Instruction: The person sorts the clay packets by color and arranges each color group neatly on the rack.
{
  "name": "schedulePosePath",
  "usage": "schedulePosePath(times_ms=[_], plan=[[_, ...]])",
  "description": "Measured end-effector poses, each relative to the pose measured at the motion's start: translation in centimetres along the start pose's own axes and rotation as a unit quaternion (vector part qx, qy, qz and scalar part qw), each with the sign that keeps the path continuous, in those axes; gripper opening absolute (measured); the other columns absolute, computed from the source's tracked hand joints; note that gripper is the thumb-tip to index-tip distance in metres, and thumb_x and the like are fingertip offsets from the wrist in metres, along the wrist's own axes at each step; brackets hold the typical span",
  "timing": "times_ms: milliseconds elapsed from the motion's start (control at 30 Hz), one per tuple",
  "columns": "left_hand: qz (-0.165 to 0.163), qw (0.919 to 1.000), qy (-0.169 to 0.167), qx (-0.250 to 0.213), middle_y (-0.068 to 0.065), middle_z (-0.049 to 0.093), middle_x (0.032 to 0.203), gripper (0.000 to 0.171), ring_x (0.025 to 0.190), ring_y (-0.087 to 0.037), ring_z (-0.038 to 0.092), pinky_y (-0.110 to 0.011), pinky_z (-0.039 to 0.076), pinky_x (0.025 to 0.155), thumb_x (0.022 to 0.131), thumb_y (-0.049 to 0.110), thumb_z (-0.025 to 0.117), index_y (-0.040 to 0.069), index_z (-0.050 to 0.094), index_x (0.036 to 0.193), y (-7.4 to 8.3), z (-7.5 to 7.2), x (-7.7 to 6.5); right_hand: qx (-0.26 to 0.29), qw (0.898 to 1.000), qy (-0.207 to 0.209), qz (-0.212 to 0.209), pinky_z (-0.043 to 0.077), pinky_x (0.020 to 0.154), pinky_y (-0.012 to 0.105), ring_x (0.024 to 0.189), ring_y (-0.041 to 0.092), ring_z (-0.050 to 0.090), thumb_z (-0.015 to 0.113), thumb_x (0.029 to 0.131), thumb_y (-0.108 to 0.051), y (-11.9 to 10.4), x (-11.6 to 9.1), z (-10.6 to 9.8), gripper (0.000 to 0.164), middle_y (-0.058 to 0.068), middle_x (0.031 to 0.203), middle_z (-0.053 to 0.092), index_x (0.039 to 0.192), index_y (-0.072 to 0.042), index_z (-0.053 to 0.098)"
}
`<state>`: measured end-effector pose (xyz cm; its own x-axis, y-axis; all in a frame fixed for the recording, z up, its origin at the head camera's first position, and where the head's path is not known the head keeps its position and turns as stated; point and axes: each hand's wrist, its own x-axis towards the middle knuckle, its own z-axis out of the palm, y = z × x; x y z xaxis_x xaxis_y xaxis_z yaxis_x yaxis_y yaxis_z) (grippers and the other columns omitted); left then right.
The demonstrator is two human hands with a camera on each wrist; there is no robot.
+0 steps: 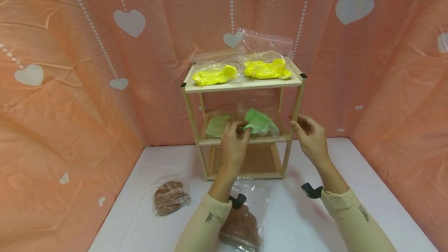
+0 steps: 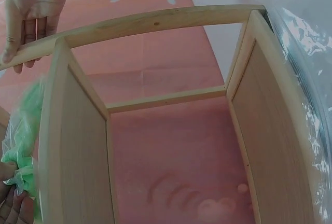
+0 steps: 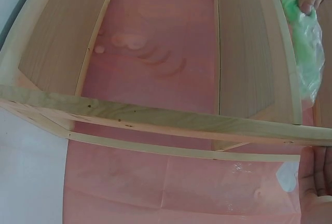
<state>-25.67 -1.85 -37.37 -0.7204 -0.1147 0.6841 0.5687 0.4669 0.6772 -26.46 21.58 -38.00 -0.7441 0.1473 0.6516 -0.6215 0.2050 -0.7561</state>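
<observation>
A small wooden shelf rack (image 1: 294,104) stands on the table. On its middle tier, toward the right, lies a clear bag of bright green, soft clay-like stuff (image 1: 259,121). My left hand (image 1: 233,143) pinches the near edge of this bag, also seen in the left wrist view with the green bag (image 2: 26,136). My right hand (image 1: 314,139) holds the rack's right front post between thumb and fingers; in the right wrist view part of that hand (image 3: 315,182) shows beside the post. A second, paler green bag (image 1: 217,126) lies at the tier's left.
Two clear bags of yellow clay-like stuff, one left (image 1: 215,75) and one right (image 1: 267,69), lie on the top tier. On the white table (image 1: 297,213) are a bagged brown lump (image 1: 170,197) and a larger brown bag (image 1: 241,228) partly behind the left forearm. Pink cloth (image 1: 168,88) hangs behind.
</observation>
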Motion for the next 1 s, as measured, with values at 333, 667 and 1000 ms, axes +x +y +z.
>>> schedulePosePath(times_ms=[333, 667, 1000], plan=[[0.007, 0.9993, -0.019, 0.032, -0.012, 0.070, 0.107, 0.018, 0.086, -0.024, 0.067, -0.030, 0.061, 0.075, 0.094, 0.004, 0.083, 0.002, 0.075, 0.110, -0.2, 1.1, 0.3, -0.003, 1.000, 0.000, 0.002, 0.055, 0.090, 0.011, 0.097, 0.002, 0.068, 0.071, 0.101, 0.006, 0.0, 0.0, 0.1, 0.023, -0.018, 0.102, 0.071, 0.122, 0.014, 0.071], [0.000, 0.9954, -0.037, 0.088, -0.010, 0.073, 0.109, 0.019, 0.091, -0.022, 0.071, -0.030, 0.063, 0.078, 0.096, 0.012, 0.083, 0.004, 0.076, 0.112, -0.6, 1.3, 0.2, 0.003, 1.000, 0.003, 0.004, 0.055, 0.089, 0.012, 0.097, 0.003, 0.068, 0.071, 0.100, 0.006, -0.3, 0.0, 0.2, 0.023, -0.013, 0.102, 0.072, 0.121, 0.015, 0.071], [0.026, 0.9969, -0.040, 0.062, -0.014, 0.071, 0.112, 0.028, 0.095, -0.027, 0.071, -0.032, 0.064, 0.082, 0.095, 0.009, 0.083, 0.000, 0.072, 0.119, -1.0, 0.6, -0.1, 0.000, 1.000, 0.001, 0.000, 0.056, 0.088, 0.012, 0.096, 0.003, 0.068, 0.071, 0.100, 0.007, -0.3, 0.0, 0.1, 0.023, -0.016, 0.102, 0.071, 0.121, 0.015, 0.071]])
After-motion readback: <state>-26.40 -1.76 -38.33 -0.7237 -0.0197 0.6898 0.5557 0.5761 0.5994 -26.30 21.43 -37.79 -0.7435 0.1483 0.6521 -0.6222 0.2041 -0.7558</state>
